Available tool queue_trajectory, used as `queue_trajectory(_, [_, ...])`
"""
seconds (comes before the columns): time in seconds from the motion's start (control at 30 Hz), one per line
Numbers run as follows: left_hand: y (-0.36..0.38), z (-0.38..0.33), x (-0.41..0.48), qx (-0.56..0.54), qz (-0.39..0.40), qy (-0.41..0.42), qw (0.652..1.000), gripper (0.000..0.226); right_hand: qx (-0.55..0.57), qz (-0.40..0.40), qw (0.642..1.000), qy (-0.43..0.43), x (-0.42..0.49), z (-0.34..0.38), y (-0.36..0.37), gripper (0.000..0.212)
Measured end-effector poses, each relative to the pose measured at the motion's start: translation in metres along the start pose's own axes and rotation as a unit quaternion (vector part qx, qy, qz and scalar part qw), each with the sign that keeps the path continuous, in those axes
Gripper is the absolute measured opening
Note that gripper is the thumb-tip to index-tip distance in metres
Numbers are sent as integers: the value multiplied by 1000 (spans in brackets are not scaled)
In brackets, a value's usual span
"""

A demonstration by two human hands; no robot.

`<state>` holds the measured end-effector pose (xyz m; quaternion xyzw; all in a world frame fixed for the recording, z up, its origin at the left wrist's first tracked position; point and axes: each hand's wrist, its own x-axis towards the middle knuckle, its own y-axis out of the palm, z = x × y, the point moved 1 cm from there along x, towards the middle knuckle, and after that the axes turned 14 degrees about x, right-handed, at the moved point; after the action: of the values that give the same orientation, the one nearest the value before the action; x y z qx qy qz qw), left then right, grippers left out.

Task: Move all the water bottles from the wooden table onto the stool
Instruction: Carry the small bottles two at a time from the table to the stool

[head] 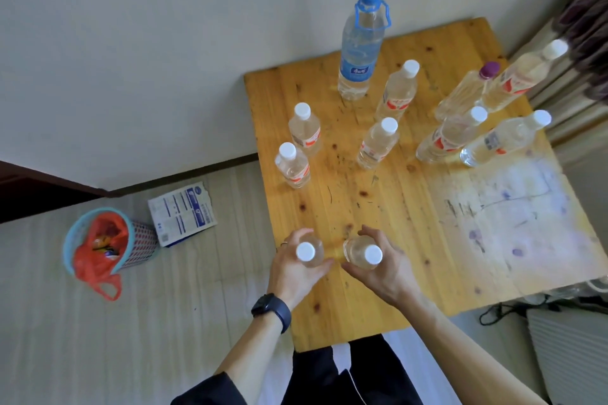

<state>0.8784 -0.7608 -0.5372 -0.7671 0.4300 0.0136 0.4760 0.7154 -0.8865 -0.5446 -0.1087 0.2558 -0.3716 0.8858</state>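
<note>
A plain pale wall [131, 43] meets a light, striped floor [197, 306] along a dark skirting [184, 178]. A dark brown panel [33, 191] juts in at the left. On the floor, a blue basket [144, 242] lined with a red bag [95, 265] stands just beside a white printed packet [182, 212]. The table [427, 240] stands by the wall, its right part washed pale with light. A dark curtain [585, 26] hangs at upper right. Black cables [503, 311] and a white ribbed unit [569, 348] sit at lower right.

The left-hand bottle [311, 255] and right-hand bottle [360, 251] are mostly hidden by the curled fingers [297, 235]. Label print on the blue-capped bottle [357, 52] is unreadably blurred. The curtain [585, 26] runs off the right edge.
</note>
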Motion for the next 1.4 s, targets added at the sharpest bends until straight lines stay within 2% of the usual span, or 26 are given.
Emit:
queue_trajectory(0.1, [0, 2, 2, 19, -10, 5, 1000, 54, 0, -35, 999, 14, -3, -3, 6, 68])
queue_trajectory(0.33, [-10, -5, 8, 87, 27, 74, 993, 48, 37, -139, 989, 16, -50, 13, 5, 60])
queue_trajectory(0.43, [-5, -30, -5, 134, 64, 149, 978, 47, 95, -241, 964, 58, -103, 20, -9, 56])
queue_trajectory(0.57, [20, -86, -40, 157, 126, 292, 935, 49, 154, -386, 901, 120, -180, 14, -28, 50])
queue_trajectory(0.7, [69, -141, -98, 166, 195, 441, 860, 52, 151, -528, 817, 176, -265, -9, -39, 46])
queue_trajectory(0.8, [107, -166, -164, 188, 251, 532, 786, 53, 147, -611, 747, 218, -344, -27, -34, 52])
queue_trajectory(1.0, [169, -160, -326, 240, 352, 645, 634, 52, 153, -769, 553, 281, -511, -52, 20, 46])
queue_trajectory(1.13, [193, -129, -438, 251, 417, 676, 554, 46, 195, -816, 432, 330, -618, -66, 82, 45])
queue_trajectory(1.4, [214, -68, -628, 256, 477, 734, 409, 41, 237, -880, 241, 334, -776, -71, 193, 49])
